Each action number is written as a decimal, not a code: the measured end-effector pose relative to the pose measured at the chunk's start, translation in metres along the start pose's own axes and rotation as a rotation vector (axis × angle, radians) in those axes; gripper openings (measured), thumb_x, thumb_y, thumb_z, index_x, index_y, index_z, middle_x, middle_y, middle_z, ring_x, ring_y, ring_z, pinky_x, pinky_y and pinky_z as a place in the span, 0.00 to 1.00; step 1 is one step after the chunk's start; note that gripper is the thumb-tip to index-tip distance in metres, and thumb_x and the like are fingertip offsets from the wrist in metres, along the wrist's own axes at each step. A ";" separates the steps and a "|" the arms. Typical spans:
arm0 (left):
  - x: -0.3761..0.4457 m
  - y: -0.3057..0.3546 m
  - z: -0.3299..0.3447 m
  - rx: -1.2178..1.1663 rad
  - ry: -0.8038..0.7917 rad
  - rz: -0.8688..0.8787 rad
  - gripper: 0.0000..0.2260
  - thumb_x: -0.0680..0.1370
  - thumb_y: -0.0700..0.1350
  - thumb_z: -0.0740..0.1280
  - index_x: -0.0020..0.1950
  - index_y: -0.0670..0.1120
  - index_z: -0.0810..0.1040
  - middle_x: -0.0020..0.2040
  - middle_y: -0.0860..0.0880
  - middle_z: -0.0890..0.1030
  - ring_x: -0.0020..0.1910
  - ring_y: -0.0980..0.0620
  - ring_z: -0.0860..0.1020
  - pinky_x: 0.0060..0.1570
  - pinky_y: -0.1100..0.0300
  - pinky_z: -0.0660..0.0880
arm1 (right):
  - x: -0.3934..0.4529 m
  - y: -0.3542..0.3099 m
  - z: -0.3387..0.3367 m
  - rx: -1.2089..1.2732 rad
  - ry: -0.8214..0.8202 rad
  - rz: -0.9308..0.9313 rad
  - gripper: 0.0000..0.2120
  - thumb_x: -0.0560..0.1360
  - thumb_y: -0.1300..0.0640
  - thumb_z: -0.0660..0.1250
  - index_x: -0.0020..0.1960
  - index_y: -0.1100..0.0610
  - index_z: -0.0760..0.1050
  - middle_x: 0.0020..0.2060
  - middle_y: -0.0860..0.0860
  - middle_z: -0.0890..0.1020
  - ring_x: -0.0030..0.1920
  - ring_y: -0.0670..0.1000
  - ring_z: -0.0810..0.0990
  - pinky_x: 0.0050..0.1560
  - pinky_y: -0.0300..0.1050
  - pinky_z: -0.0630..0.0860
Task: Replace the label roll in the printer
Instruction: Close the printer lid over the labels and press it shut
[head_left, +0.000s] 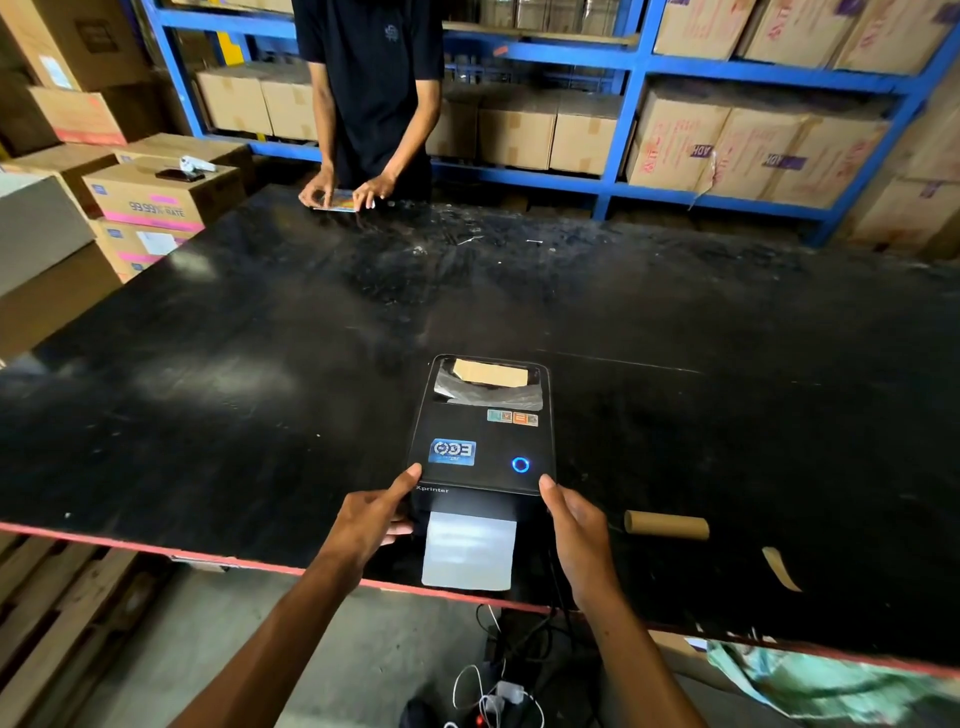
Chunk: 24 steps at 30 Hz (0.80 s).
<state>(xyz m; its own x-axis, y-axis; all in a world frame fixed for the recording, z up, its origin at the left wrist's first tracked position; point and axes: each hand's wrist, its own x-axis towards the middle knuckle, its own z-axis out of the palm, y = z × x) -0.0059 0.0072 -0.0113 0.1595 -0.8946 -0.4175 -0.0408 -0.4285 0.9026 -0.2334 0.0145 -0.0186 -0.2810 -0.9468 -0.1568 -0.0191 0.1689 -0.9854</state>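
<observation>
A black label printer (483, 441) stands near the front edge of the black table (260, 364), lid closed, a blue ring light lit on top. A blank white label (469, 550) hangs out of its front slot. Through the lid's window a brown roll core shows. My left hand (376, 519) grips the printer's front left corner, thumb on the lid. My right hand (574, 530) holds the front right corner the same way. An empty cardboard roll core (666, 525) lies on the table to the right of the printer.
A strip of brown backing paper (781, 569) lies right of the core. Another person (369, 93) stands at the table's far side, handling a packet. Cardboard boxes (161, 197) are stacked at left, blue shelving (623, 62) behind. Cables (498, 691) lie on the floor below.
</observation>
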 end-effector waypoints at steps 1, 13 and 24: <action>0.000 0.000 0.000 0.002 -0.003 0.002 0.22 0.70 0.63 0.68 0.39 0.43 0.85 0.34 0.51 0.87 0.35 0.53 0.85 0.36 0.59 0.75 | 0.000 -0.001 0.000 -0.002 0.004 -0.005 0.13 0.76 0.53 0.65 0.32 0.50 0.72 0.22 0.39 0.74 0.28 0.36 0.73 0.32 0.24 0.69; 0.003 -0.004 -0.002 0.005 -0.011 0.026 0.24 0.70 0.64 0.67 0.39 0.43 0.85 0.35 0.51 0.87 0.36 0.52 0.85 0.39 0.58 0.76 | -0.005 -0.003 -0.001 0.031 -0.038 -0.051 0.10 0.77 0.54 0.64 0.45 0.58 0.81 0.34 0.42 0.81 0.34 0.34 0.78 0.36 0.24 0.72; 0.000 -0.004 -0.001 0.020 -0.014 0.022 0.26 0.64 0.68 0.67 0.36 0.45 0.85 0.34 0.52 0.87 0.35 0.54 0.85 0.37 0.58 0.75 | -0.005 -0.003 0.001 0.033 -0.034 -0.042 0.14 0.77 0.53 0.63 0.54 0.61 0.81 0.46 0.50 0.84 0.41 0.36 0.81 0.39 0.24 0.73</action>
<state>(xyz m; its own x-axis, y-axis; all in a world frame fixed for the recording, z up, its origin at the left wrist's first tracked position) -0.0043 0.0085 -0.0144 0.1450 -0.9055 -0.3987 -0.0641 -0.4107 0.9095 -0.2309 0.0189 -0.0153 -0.2476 -0.9618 -0.1170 0.0013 0.1205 -0.9927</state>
